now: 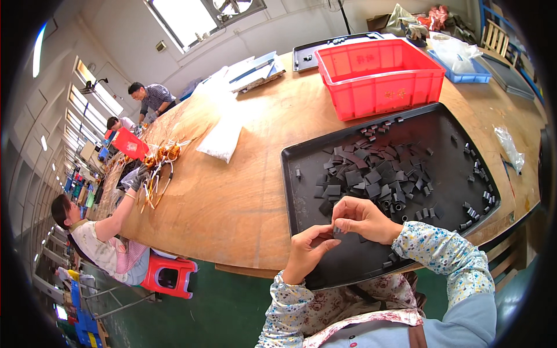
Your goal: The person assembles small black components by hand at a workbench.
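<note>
Over the near edge of a black tray (293,200), my left hand (310,248) and my right hand (366,220) meet at the fingertips. Both are closed in a pinch on one small dark grey piece (337,230). Fingers cover most of it, so its exact shape is hard to make out. Beyond my hands, a heap of flat black rectangular pieces (371,174) lies in the tray. Short black rolled tubes (426,213) are mixed in along the heap's near side, and more tubes (471,213) are scattered toward the tray's right rim.
A red plastic crate (383,93) stands behind the tray, touching or close to its far rim. Right of it are a blue bin (473,74) and a clear plastic bag (509,148). A white packet (220,141) lies left. Co-workers sit along the wooden table's (232,203) left side.
</note>
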A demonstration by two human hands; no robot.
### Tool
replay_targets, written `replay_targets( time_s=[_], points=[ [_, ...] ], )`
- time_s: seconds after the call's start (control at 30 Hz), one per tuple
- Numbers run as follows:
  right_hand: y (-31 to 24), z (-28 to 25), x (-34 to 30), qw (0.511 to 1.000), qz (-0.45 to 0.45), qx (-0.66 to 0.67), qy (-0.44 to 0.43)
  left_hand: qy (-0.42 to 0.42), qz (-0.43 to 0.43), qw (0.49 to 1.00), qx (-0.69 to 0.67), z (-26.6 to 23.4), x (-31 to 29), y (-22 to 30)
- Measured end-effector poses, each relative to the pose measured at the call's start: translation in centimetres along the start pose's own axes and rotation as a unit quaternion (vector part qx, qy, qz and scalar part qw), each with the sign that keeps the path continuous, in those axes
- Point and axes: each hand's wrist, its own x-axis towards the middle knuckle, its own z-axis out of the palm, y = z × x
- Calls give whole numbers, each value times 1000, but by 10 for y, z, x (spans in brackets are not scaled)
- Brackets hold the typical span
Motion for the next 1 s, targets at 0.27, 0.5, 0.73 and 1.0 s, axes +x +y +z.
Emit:
replay_targets(
  time_s=[0.27, 0.5, 0.73, 1.0],
  points=[
    [-8, 3, -3, 879, -243, -408, -55, 21, 15, 991, -128, -6, 1, -5],
    [0, 5, -5, 934, -166, -317, 16, -2, -7, 995, -104, -5, -1, 5],
    [16, -4, -4, 948, 247, 197, -33, -29, 185, 981, 57, -12, 7, -4],
    [4, 1, -5, 995, 89, -51, 11, 22, 74, 993, -86, -5, 3, 3]
  ],
)
